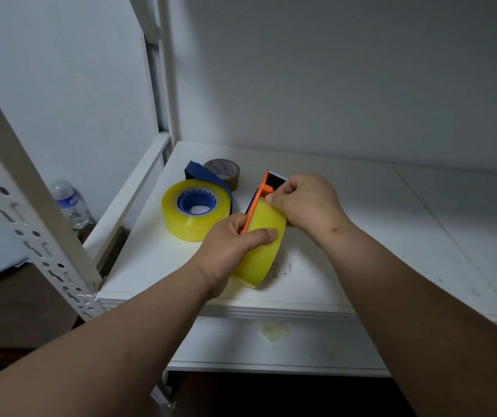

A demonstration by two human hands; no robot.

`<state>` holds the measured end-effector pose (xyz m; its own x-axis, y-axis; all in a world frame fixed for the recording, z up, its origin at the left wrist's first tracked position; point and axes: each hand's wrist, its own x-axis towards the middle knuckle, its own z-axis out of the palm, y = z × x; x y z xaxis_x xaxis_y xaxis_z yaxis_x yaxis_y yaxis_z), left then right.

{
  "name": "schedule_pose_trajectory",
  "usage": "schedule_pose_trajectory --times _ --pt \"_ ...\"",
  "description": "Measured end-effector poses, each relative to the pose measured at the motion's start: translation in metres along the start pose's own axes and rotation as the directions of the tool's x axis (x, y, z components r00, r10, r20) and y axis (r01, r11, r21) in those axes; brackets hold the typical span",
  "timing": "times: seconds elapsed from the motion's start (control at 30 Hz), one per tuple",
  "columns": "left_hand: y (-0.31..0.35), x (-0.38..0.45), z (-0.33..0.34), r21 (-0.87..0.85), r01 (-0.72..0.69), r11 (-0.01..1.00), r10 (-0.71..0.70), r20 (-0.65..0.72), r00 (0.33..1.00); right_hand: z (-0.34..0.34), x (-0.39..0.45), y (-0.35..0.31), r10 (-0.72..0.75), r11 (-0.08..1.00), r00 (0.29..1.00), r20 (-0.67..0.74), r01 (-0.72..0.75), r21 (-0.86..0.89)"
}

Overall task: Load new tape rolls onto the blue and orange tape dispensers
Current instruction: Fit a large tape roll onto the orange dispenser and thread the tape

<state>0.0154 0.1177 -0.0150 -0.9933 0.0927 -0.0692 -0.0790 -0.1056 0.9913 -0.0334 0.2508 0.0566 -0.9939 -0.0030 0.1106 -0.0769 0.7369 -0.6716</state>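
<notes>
On the white shelf [361, 236] an orange tape dispenser [263, 185] stands on edge with a yellow tape roll [263, 254] on it. My left hand [229, 245] grips this roll, thumb across its outer face. My right hand [304, 203] pinches the tape's loose end near the dispenser's cutter end. To the left lies the blue tape dispenser [202, 173], carrying another yellow roll [194, 210] around its blue hub. What lies under my hands is hidden.
A brown tape roll [223, 171] lies behind the blue dispenser. White perforated rack posts [30, 212] rise at the left. A water bottle [69, 203] stands beyond the rack on a dark surface. A lower shelf [271, 341] shows beneath, with a yellowish scrap on it.
</notes>
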Motion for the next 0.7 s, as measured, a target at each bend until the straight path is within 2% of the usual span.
schedule_pose_trajectory --times 0.3,0.43,0.57,0.7 --pt "0.004 -0.005 -0.009 -0.069 0.092 0.993 -0.09 0.03 0.995 0.008 0.003 -0.002 -0.163 0.965 0.985 0.05 0.17 -0.202" --pt "0.006 -0.006 -0.013 -0.063 0.117 0.991 -0.116 0.02 0.993 0.01 0.002 -0.004 -0.181 0.976 0.981 0.065 0.187 -0.111" --pt "0.01 -0.006 -0.016 -0.02 0.125 0.992 -0.125 0.014 0.992 0.008 0.003 -0.008 -0.119 0.992 0.988 0.102 0.114 0.051" --pt "0.011 -0.005 -0.017 0.045 0.12 0.992 -0.122 0.03 0.992 0.008 0.002 -0.016 -0.173 0.981 0.975 0.138 0.182 -0.059"
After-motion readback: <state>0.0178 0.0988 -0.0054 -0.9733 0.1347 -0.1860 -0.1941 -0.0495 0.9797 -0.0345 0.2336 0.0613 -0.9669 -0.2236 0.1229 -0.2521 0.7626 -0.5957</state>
